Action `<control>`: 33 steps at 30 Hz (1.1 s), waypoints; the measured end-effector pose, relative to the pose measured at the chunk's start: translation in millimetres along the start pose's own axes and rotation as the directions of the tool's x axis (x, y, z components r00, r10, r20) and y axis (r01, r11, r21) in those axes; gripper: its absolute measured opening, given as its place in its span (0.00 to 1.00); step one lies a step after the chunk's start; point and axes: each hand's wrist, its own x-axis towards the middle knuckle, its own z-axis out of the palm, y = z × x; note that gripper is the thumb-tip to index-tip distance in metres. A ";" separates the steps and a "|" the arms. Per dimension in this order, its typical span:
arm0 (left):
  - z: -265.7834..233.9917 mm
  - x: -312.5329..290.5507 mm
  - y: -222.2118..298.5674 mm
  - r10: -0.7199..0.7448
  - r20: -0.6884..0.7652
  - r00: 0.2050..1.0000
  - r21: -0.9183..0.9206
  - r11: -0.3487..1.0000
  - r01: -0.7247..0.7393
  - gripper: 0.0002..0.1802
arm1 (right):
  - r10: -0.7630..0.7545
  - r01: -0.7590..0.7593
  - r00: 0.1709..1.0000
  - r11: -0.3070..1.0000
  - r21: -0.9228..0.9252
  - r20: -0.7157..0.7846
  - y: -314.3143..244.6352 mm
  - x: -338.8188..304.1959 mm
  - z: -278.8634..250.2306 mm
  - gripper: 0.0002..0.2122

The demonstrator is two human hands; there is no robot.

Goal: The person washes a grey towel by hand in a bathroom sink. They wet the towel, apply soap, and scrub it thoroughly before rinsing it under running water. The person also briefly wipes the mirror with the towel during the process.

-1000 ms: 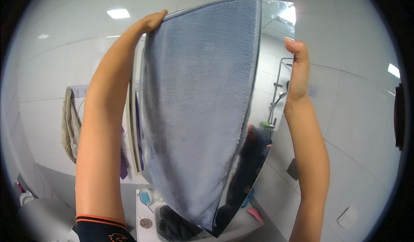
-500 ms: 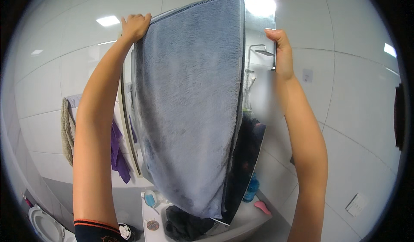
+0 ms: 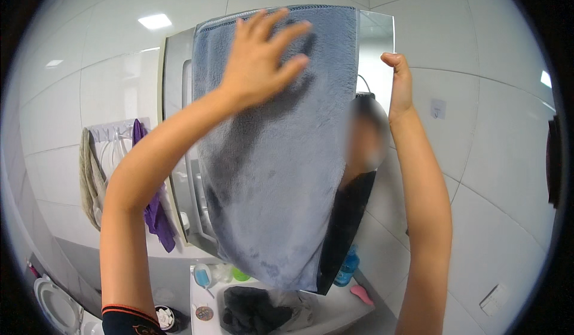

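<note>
A blue-grey plush towel hangs over the top of a mirrored cabinet door and covers most of its face. My left hand is over the upper part of the towel with its fingers spread, casting a shadow on it; whether it touches the cloth I cannot tell. My right hand grips the door's right edge, thumb on the mirror side and the other fingers hidden behind. Left of the towel, the cabinet's pale interior and frame show.
Below stands a white sink with dark cloth in it. A blue bottle, a pink item and a soap dish sit on its rim. Purple cloth and a beige towel hang at left, above a toilet.
My left hand has left the towel's top left corner and moved right, over its upper front. The door and towel appear slightly lower and further right; more cabinet interior shows.
</note>
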 end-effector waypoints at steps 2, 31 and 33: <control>14.7 -2.0 26.4 0.004 0.136 0.991 -0.002 1.000 -0.003 0.30 | 0.020 -0.020 1.000 1.000 0.005 0.001 9.8 15.4 -18.0 0.13; 197.7 -45.8 20.5 -0.190 0.223 0.956 0.489 0.870 0.059 0.34 | -0.395 0.300 0.917 0.616 -0.729 0.043 142.8 -38.7 -140.0 0.15; 202.7 -46.1 16.5 -0.182 0.201 0.963 0.491 0.869 0.061 0.34 | -0.372 0.307 0.925 0.614 -0.727 0.076 138.9 -57.3 -137.8 0.15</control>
